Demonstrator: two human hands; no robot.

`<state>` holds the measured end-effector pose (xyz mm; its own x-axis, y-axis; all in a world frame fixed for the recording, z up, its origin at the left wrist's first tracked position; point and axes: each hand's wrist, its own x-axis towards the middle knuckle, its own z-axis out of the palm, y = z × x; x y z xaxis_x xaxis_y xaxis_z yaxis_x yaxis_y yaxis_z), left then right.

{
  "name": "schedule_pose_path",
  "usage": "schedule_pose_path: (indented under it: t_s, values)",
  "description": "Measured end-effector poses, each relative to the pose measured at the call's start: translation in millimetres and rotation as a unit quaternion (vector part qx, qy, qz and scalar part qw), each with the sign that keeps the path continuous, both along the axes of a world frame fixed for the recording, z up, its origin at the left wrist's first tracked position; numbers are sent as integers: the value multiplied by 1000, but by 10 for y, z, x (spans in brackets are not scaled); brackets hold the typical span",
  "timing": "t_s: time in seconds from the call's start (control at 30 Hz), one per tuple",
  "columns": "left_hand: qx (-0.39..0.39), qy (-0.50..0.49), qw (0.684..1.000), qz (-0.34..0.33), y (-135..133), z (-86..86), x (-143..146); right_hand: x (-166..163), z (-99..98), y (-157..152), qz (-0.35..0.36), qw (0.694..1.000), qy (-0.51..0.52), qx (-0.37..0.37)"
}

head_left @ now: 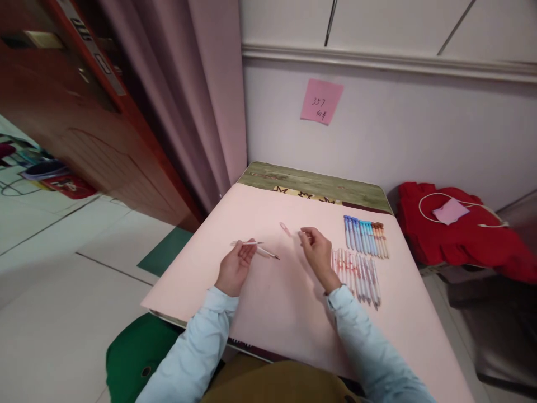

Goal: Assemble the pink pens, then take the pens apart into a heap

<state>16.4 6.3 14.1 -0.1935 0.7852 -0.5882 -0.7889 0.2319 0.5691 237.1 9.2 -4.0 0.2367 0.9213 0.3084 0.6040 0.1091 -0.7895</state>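
Note:
Over the left middle of the pink-covered table, my left hand (236, 267) is closed on a thin white pen refill (251, 243) with a dark tip. A second slim white refill (267, 253) slants down to the right from the fingertips; whether it is held or lies on the cover, I cannot tell. My right hand (318, 252) is raised at the middle, with thumb and fingers pinched together. Anything between them is too small to name. Just left of those fingers lies a short clear-pink pen part (285, 229).
At the right stand out a row of blue-to-brown pens (364, 237) and, nearer, a row of pale pens (356, 274). The pink cover (277, 313) lies over a green table (314, 178). A red cloth (419, 235) is at right, a green stool (138, 352) at left.

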Motion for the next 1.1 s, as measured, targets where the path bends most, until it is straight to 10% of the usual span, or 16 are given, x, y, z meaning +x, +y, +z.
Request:
schedule_pose_path:
  t_s: [0.4, 0.7, 1.1]
  values:
    - [-26, -9, 997, 78, 68, 13, -372, -363, -108, 135, 168, 963, -147, -148]
    - [-25, -8, 998, 57, 55, -62, -291, -626, -102, 12, 140, 930, -284, -185]
    - [73, 81, 994, 18, 78, 9, 2, -324, 244, -330, 73, 996, -13, -58]
